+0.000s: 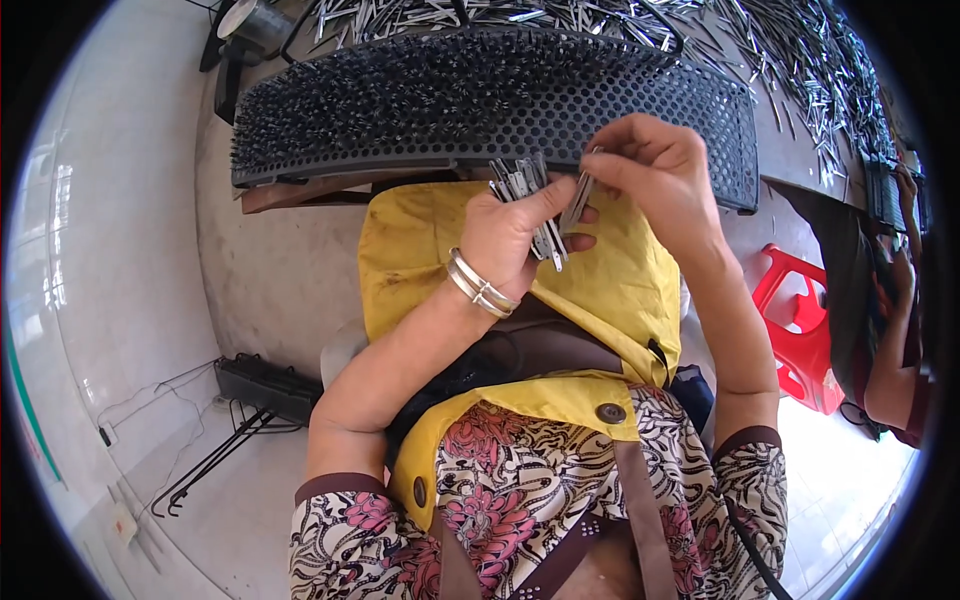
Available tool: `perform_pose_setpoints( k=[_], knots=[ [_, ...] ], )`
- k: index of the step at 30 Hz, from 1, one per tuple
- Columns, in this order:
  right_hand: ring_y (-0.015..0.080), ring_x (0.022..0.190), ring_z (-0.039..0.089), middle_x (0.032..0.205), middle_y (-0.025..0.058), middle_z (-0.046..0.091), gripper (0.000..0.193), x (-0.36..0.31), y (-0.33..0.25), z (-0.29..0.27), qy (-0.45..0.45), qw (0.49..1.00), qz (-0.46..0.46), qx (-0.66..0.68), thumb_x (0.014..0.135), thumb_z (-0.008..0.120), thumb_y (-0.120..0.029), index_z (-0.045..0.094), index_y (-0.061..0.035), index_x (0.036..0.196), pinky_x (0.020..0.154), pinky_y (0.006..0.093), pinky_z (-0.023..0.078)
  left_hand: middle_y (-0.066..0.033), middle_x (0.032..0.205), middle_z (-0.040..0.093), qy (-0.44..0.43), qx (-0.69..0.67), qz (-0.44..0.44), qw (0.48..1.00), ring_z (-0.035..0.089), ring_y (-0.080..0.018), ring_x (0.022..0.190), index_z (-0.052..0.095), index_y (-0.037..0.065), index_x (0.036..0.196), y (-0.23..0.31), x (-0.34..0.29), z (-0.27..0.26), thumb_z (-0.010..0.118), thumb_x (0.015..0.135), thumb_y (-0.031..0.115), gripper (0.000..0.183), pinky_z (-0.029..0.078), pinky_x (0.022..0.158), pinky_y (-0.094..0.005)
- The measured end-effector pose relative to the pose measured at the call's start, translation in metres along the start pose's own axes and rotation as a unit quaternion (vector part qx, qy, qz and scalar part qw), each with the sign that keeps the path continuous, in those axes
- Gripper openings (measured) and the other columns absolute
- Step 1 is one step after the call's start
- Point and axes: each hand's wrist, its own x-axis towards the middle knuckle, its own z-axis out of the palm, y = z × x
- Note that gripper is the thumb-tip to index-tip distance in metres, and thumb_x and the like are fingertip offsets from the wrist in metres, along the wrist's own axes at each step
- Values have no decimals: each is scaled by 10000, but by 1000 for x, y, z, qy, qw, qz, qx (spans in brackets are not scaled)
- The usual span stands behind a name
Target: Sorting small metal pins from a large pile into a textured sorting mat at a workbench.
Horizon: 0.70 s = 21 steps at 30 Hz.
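While the left hand (503,228) clasps metal strips (517,180) on the near side of the rack (590,112), the right hand (662,180) pinches at least one strip (580,196) by the rack's near edge.

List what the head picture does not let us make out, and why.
All in the head view:
Exact count of metal strips in the left hand: they overlap.
Part of the red plastic stool: behind the co-worker's dark clothing.
Most of the co-worker: cut off by the fisheye rim.
Far side of the strip pile: cut off by the top edge.
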Motion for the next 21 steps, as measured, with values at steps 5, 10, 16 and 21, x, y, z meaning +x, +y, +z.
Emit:
perform_pose_setpoints(
  k=[5,10,16,21],
  knots=[
    [102,621,562,799,103,618,116,-12,4,8,186,909,-320,-191,750,606,44,576,18,859,596,216,462,-104,867,619,27,-48,-20,998,626,-242,761,586,12,907,1,5,-16,601,812,97,128,534,613,-373],
    [310,768,555,932,149,584,249,-23,29,14,29,786,-520,-333,623,672,9,550,21,840,627,361,478,-87,845,623,-28,-85,-48,995,616,-202,729,595,18,894,1,9,-17,596,810,76,102,523,616,-343],
    [285,746,570,882,150,587,213,-28,29,16,-17,822,-490,-290,649,654,-4,559,24,837,603,338,481,-60,798,623,16,-58,-17,998,606,-174,672,602,18,882,-2,8,-17,588,805,50,85,514,569,-312],
    [77,559,558,726,68,615,134,-25,19,23,147,986,-75,-23,774,617,4,577,27,900,480,186,430,-80,789,618,-5,23,-19,1000,606,-183,664,593,15,933,1,3,-11,577,813,84,140,512,548,-331]
  ],
)
